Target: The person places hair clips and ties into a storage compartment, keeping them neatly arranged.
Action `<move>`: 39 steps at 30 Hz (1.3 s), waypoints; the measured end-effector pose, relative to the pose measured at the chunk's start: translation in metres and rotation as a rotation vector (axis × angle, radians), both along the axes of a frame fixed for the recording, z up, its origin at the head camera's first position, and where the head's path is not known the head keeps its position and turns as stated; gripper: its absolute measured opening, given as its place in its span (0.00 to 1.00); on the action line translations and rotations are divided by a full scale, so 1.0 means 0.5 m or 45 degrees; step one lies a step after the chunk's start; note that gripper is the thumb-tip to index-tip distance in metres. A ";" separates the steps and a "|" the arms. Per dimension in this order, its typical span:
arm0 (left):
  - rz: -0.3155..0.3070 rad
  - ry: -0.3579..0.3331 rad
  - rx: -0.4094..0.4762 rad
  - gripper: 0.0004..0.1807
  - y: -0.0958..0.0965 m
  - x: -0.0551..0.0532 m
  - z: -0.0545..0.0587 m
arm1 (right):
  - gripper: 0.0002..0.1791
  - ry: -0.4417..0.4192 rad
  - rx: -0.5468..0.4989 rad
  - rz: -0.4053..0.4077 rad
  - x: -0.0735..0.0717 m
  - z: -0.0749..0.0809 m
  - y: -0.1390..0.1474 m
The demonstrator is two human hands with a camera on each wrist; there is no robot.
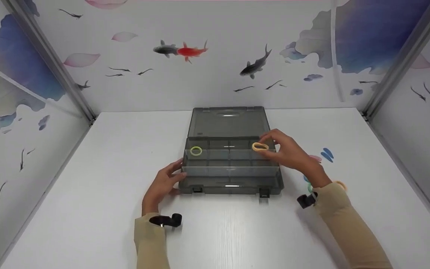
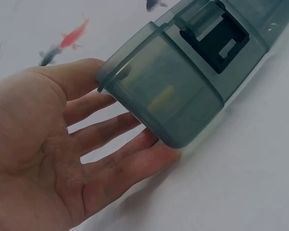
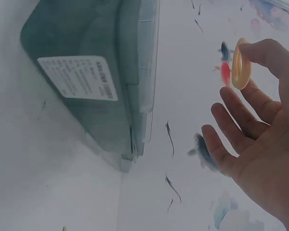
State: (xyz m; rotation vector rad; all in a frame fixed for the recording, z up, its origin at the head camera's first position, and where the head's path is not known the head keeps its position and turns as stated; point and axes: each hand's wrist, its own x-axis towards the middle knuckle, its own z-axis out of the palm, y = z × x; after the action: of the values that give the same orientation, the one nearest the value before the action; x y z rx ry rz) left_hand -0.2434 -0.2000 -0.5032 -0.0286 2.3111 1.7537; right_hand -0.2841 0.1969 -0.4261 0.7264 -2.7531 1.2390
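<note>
A grey translucent compartment box (image 1: 218, 171) lies with its lid (image 1: 228, 122) folded back. My left hand (image 1: 161, 185) holds its left side, the thumb on the rim and the fingers along the outer wall (image 2: 168, 91). Thumb and forefinger of my right hand (image 1: 291, 153) pinch a light orange hair tie (image 1: 260, 147) over the box's back right compartments. In the right wrist view the hair tie (image 3: 241, 65) hangs upright between those fingertips, while the other fingers are spread. A yellow-green hair tie (image 1: 196, 151) sits in the back left of the box.
Right of the box lie blue clip-like pieces (image 1: 327, 155) and a pink one (image 1: 315, 158). Near the right wrist, partly hidden, are an orange loop (image 1: 341, 184) and a green one (image 1: 309, 186). Printed panels (image 1: 215, 82) wall in the white table (image 1: 215, 231).
</note>
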 end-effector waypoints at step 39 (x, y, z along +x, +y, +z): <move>0.008 -0.010 0.016 0.33 -0.007 -0.001 -0.004 | 0.18 -0.288 0.139 0.056 -0.159 0.017 -0.244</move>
State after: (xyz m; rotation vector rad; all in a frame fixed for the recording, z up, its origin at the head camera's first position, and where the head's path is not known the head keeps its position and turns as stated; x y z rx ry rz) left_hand -0.2437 -0.2033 -0.5053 -0.0406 2.2972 1.7680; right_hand -0.3638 0.0750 -0.4174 0.6981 -3.0229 1.2599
